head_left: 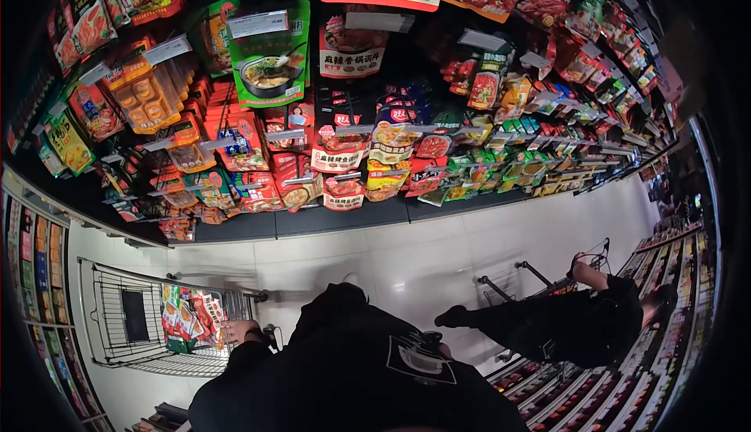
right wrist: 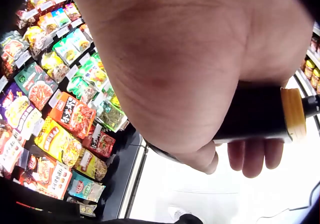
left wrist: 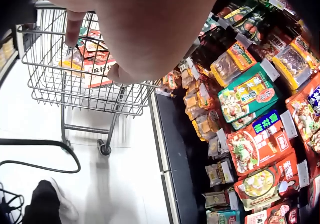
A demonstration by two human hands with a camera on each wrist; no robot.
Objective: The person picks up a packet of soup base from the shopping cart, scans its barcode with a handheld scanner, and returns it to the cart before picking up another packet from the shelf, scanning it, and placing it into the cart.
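In the head view my left hand (head_left: 239,330) is at the side of a wire shopping cart (head_left: 98,315), close to the colourful food packets (head_left: 188,315) inside. The left wrist view shows that hand from behind, above the basket; a finger (left wrist: 73,29) points down, the thumb tip overlaps a red and white packet (left wrist: 97,73), and nothing shows between them. My right hand (right wrist: 200,69) holds a thick black object (right wrist: 255,114) with a yellow-brown band at one end. Its fingertips (right wrist: 252,159) show below it; the palm hides the rest.
Shelves of bagged sauces and seasonings (head_left: 340,146) line the aisle ahead, with a dark base ledge (head_left: 336,219). To the right, another person in black (head_left: 579,326) stands by another cart (head_left: 536,271). A black cable (left wrist: 75,159) loops over the pale floor (left wrist: 125,184).
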